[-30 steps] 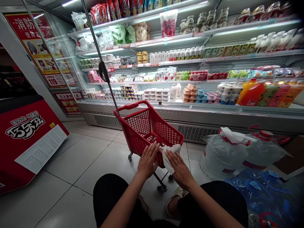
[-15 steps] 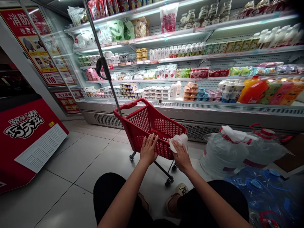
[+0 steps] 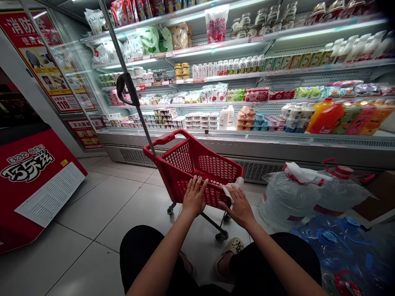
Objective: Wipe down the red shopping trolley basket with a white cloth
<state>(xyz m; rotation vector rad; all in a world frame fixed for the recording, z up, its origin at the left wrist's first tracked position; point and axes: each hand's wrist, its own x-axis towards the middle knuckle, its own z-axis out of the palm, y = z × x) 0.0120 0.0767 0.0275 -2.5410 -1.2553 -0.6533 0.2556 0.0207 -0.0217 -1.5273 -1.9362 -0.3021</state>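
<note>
A small red plastic shopping cart (image 3: pixel 168 170) stands on the floor before my knees, turned at an angle with its handle to the left. My left hand (image 3: pixel 194 198) lies flat on the lattice of its near side, fingers spread, holding nothing. At the near right corner my right hand (image 3: pixel 240 206) presses a thin white cloth or tissue (image 3: pixel 238 183) against the basket. Part of the cloth is covered by the fingers. A grey pole (image 3: pixel 143 123) with a black hook rises from the cart's handle end.
Behind the cart runs a refrigerated shelf (image 3: pixel 197 137) stocked with dairy and drinks. Bagged water jugs (image 3: pixel 286 201) and blue water bottles (image 3: pixel 336 242) crowd the right side. A red freezer chest (image 3: pixel 37 181) stands left. Tiled floor (image 3: pixel 123 197) lies between it and the cart.
My right hand has shifted slightly right with the cloth, its thumb now spread out to the left. The left hand stays on the cart's side. The view has moved slightly.
</note>
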